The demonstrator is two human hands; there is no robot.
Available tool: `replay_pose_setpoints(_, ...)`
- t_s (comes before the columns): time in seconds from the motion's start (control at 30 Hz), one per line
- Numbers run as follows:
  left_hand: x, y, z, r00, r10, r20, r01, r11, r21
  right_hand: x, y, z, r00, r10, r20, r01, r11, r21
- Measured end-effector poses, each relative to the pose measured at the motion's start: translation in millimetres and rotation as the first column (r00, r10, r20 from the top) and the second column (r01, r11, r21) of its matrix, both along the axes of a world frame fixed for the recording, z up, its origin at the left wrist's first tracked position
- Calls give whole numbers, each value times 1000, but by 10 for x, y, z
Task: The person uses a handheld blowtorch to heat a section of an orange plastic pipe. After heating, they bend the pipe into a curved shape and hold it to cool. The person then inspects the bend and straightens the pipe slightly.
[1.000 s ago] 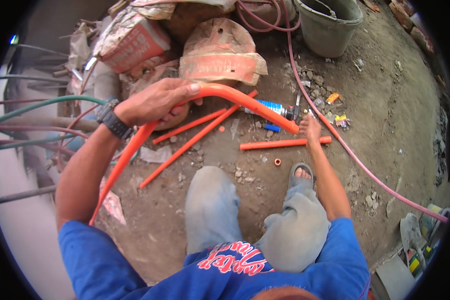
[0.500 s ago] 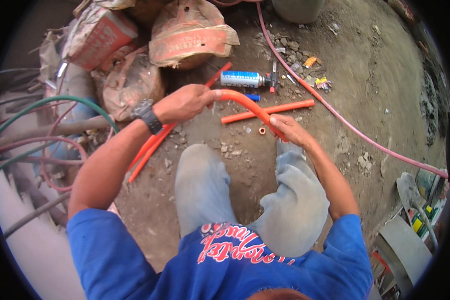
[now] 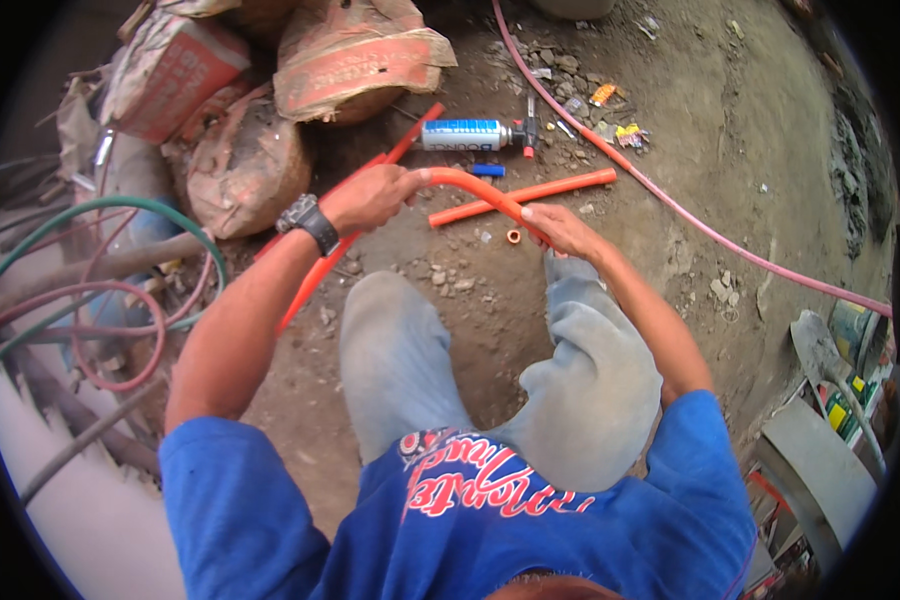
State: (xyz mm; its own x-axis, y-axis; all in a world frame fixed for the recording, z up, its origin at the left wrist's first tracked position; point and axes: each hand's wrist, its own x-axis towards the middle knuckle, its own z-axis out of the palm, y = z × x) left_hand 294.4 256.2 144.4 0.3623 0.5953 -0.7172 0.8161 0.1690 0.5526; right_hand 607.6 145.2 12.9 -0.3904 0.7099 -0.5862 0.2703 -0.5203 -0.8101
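Both hands are closed around a bent orange plastic pipe (image 3: 478, 186), which arches in front of my knees. My left hand (image 3: 378, 197), with a black watch on the wrist, grips its left part. The right hand (image 3: 567, 232) holds the lower right end, above my right knee. Beyond the arch lie a blue and white gas canister with a torch head (image 3: 467, 135) and a small blue object (image 3: 487, 171). Another orange pipe (image 3: 578, 184) lies on the dirt behind the bend, and a small orange ring (image 3: 513, 236) rests beneath it.
More orange pipes (image 3: 315, 284) lie under my left forearm. Torn cement bags (image 3: 360, 70) stand at the far left, near tangled green and pink hoses (image 3: 160, 330). A long pink hose (image 3: 670, 203) crosses the ground to the right. A shovel (image 3: 820, 350) lies at the right edge.
The view has shifted a little, so the ground things sit higher and further left. Both hands keep their grip on the bent pipe.
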Motion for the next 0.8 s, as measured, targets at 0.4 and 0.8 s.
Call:
replay_pose_setpoints(0.4, -102, -156, -322, 1000, 12, -5, -12, 1000, 10, -5, -77, -366, 996, 89, -9, -89, 994, -64)
replay_pose_setpoints(0.8, -143, -180, -348, 996, -82, -27, 83, 995, 61, -31, -76, -284, 989, 135, 66, -129, 988, -80)
